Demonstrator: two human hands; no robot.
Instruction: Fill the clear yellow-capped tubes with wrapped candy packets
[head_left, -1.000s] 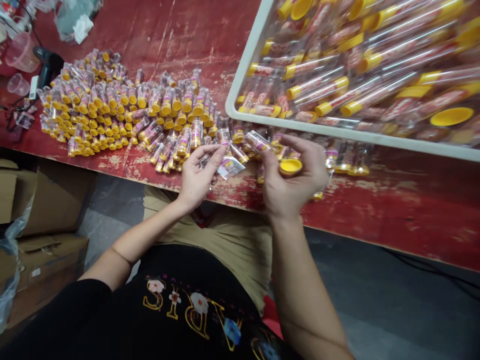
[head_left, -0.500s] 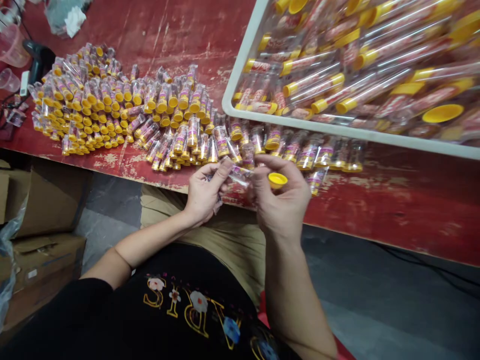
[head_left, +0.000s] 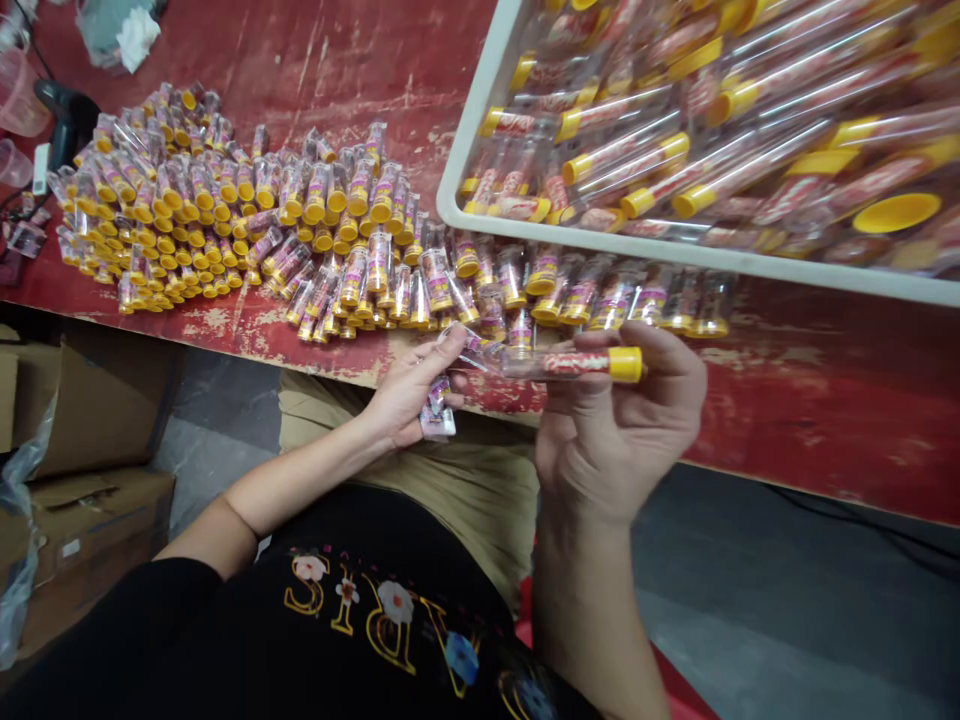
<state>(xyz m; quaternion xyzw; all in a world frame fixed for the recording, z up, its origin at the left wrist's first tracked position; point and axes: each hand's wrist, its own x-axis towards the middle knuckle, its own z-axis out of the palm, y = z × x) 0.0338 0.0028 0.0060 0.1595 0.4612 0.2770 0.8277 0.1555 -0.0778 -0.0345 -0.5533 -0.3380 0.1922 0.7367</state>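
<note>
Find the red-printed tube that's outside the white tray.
It's the tube in the right hand, yellow cap toward the right, clear end toward the left hand; the other red-printed tubes lie in the tray.

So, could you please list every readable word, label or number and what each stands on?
"ARIS", upside down, on the black shirt; the letter before is unclear.
Pink line on the shirt: too small to read.
Tube in the right hand: white lettering on red, too blurred.
Tubes in the white tray: too blurred.
Small piled tubes: too small.
Packets in the left hand: too small.
Carton sticker: too small to tell.
</note>
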